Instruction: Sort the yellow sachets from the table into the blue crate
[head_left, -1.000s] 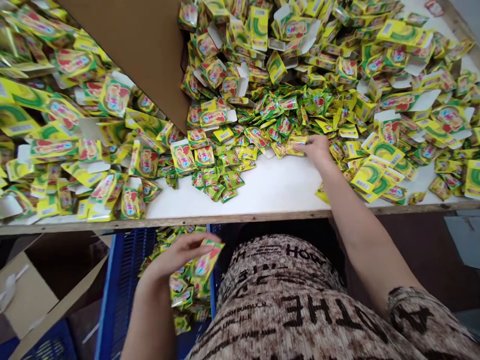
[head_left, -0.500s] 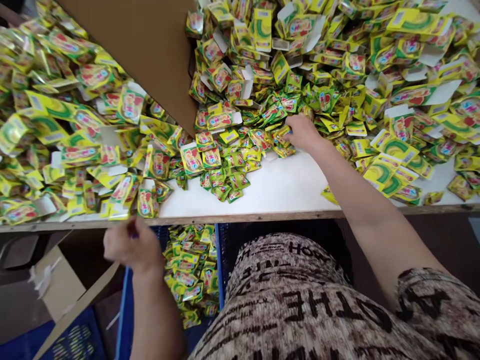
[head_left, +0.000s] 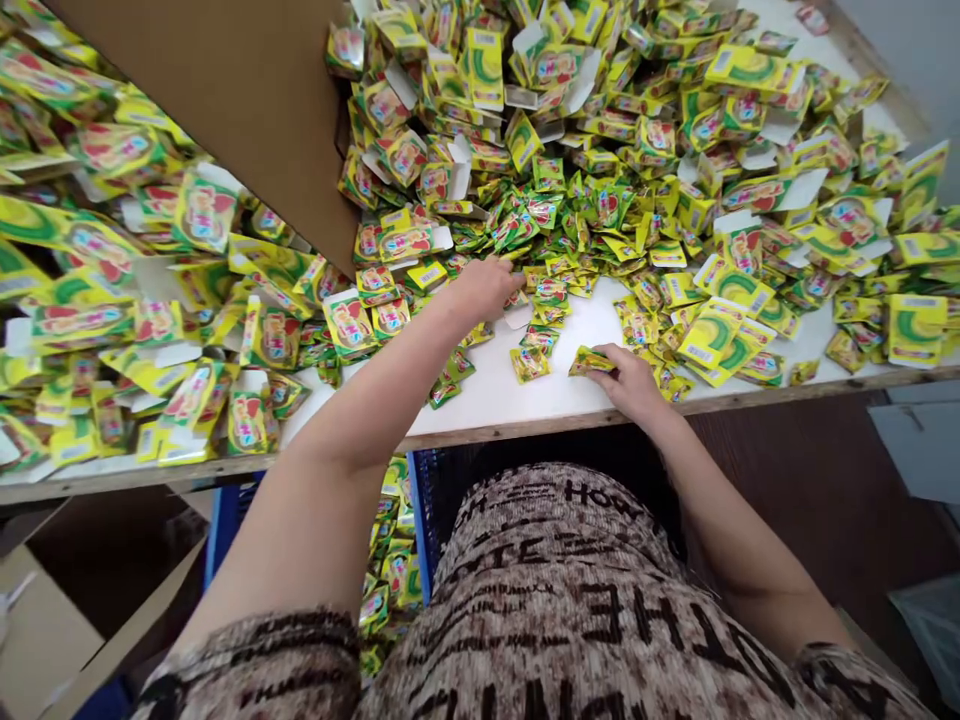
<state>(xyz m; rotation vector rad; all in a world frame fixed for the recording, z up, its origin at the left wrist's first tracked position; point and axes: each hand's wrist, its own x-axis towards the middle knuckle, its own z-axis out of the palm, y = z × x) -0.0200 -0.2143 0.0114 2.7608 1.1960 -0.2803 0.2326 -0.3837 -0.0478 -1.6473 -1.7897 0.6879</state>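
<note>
Near the counter edge, the right hand pinches a packet while the left hand, its grip unclear, reaches over the pile, apparently picking, next needing a fine pinch.

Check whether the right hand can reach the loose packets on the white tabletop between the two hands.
Likely yes: the loose packets lie close to the right hand, with bare tabletop between, though its grip holds another packet.
</note>
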